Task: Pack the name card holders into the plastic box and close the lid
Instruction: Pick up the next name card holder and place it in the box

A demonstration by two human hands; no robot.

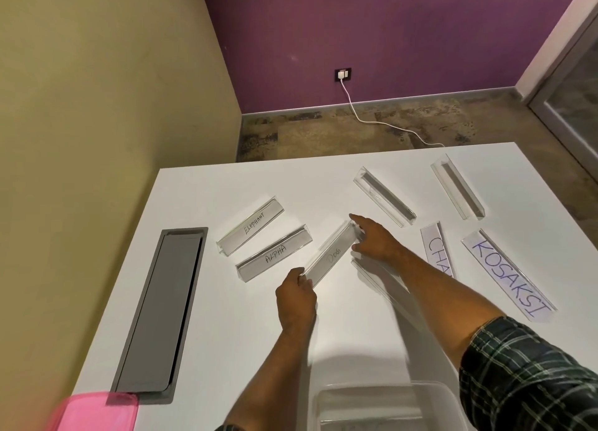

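Several clear name card holders lie scattered on the white table [226, 333]. The one marked DOG [330, 257] is gripped at both ends: my left hand [296, 298] pinches its near end and my right hand [375, 239] holds its far end. To its left lie the ALPHA holder [275, 256] and the ELEPHANT holder [250, 230]. Another clear holder [378, 278] lies partly under my right forearm. The open clear plastic box [382, 404] stands at the near edge, below my arms. Its pink lid [94, 413] lies at the near left corner.
On the right lie the KOSAKSI holder [508, 272], a holder reading CHA [437, 252] partly hidden by my arm, and two empty holders [385, 197] [458, 188] at the back. A grey cable hatch [158, 311] is set into the table's left side.
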